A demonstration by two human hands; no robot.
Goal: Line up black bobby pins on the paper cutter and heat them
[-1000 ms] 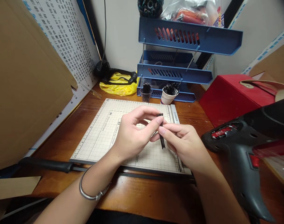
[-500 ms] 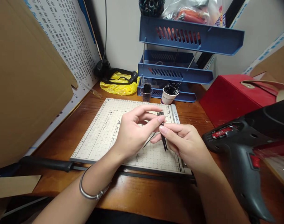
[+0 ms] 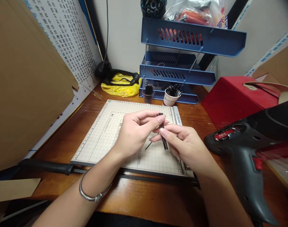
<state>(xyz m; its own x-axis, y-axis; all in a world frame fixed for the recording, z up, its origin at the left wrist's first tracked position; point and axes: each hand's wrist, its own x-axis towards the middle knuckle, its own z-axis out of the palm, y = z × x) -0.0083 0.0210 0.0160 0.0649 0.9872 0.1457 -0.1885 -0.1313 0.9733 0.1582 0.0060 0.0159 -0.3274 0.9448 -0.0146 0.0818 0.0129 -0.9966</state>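
The left hand (image 3: 132, 132) and right hand (image 3: 184, 143) meet fingertip to fingertip, both pinching a small bundle of thin black sticks (image 3: 163, 134) held upright between them — best kept square and tight. Beneath lies a gridded cutting board (image 3: 101, 138) on the wooden table (image 3: 144, 198); beyond stand two cups of sticks (image 3: 170, 96) and blue trays (image 3: 191, 36).

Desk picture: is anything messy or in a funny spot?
One thin black stick lies loose and slanted on the beige gridded cutting mat, apart from the small black stick bundle pinched by both hands. Nothing else stands out.
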